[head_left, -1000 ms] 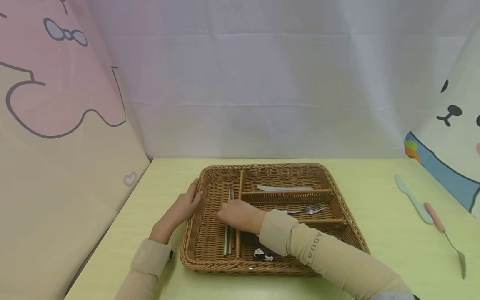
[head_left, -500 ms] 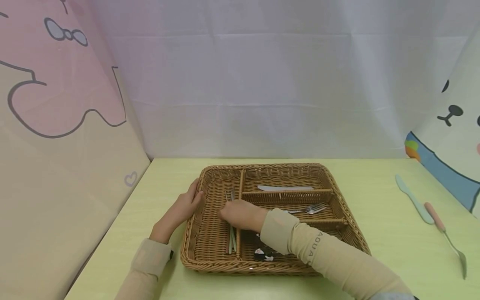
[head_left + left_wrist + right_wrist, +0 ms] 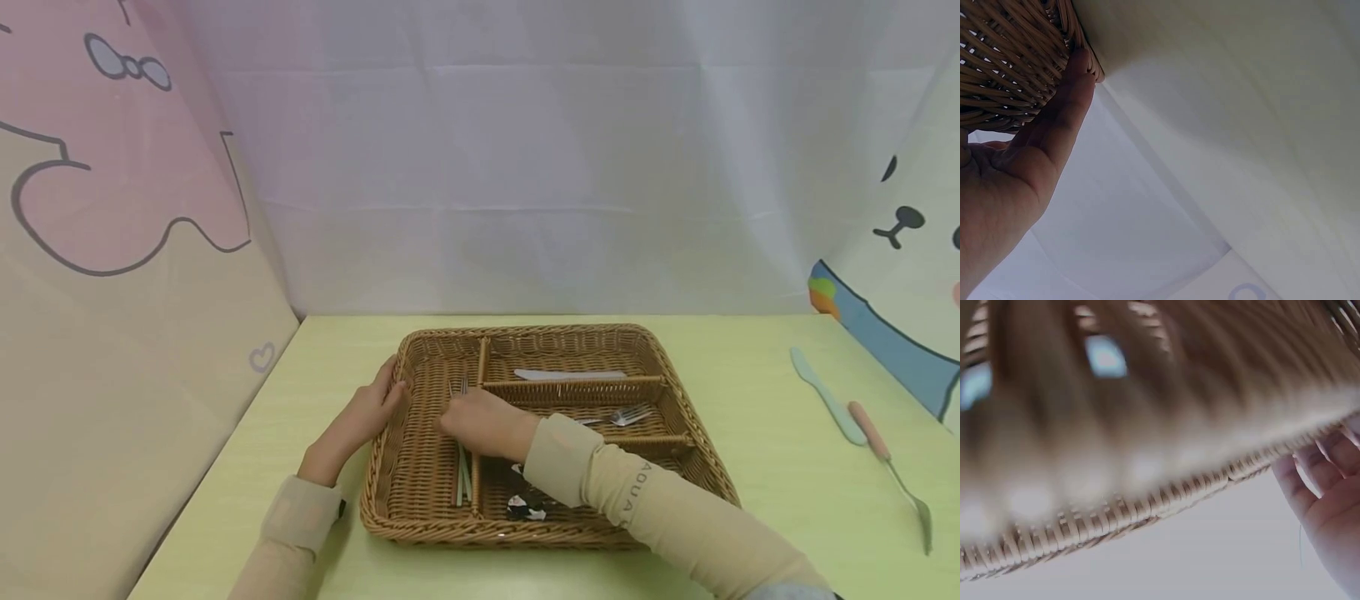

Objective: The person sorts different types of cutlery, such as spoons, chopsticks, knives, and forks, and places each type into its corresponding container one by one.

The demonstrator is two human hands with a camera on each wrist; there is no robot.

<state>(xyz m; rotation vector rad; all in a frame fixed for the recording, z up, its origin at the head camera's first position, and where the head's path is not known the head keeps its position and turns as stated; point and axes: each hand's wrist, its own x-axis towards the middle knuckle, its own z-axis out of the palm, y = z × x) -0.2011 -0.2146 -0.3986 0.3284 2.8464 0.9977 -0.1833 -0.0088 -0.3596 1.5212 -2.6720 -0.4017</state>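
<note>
A brown wicker tray point(image 3: 420, 537) with several compartments sits on the table. My left hand point(image 3: 365, 423) grips its left rim in the head view, thumb over the top; in the left wrist view its fingers point(image 3: 1072, 100) lie along the outer wall. My right hand point(image 3: 483, 423) reaches over the long divider point(image 3: 476, 492) into the left compartment. Beneath it are chopsticks point(image 3: 461, 487) with metal tips and pale green and reddish ends. The right fingertips are hidden, so I cannot tell whether they hold the chopsticks. In the right wrist view, blurred wicker point(image 3: 1147, 456) covers the fingertips.
A pale knife point(image 3: 570, 375) lies in the back compartment and a fork point(image 3: 628, 415) in the middle one. Something black and white point(image 3: 525, 508) is in the front compartment. On the table to the right are a green knife point(image 3: 827, 398) and a pink-handled spoon point(image 3: 896, 475).
The chopsticks' lower ends have shifted right, closer to the divider, and slanted slightly. My right hand has moved a little to the right; the left hand keeps its place on the rim.
</note>
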